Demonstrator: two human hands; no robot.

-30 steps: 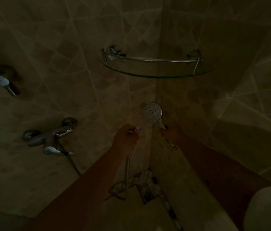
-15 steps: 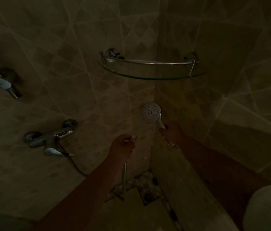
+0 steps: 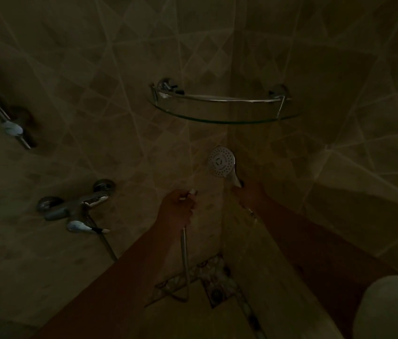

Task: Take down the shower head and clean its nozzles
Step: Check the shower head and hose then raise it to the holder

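Note:
The room is very dim. A round white shower head (image 3: 221, 161) with dotted nozzles faces me in the shower corner, its handle gripped by my right hand (image 3: 250, 195) just below it. My left hand (image 3: 176, 209) is closed around the upper end of the metal hose (image 3: 184, 255), which hangs straight down from my fist and loops near the floor. A small pale tip pokes out of the top of the left fist. The two hands are apart, the left one lower and to the left.
A chrome mixer tap (image 3: 75, 206) with a lever sits on the left wall. A slide rail with its holder (image 3: 12, 128) runs at far left. A glass corner shelf (image 3: 222, 108) hangs above. A floor drain (image 3: 216, 293) lies below.
The view has shifted a little. My left hand with the hose end has dropped slightly lower; the shower head in my right hand stays about where it was.

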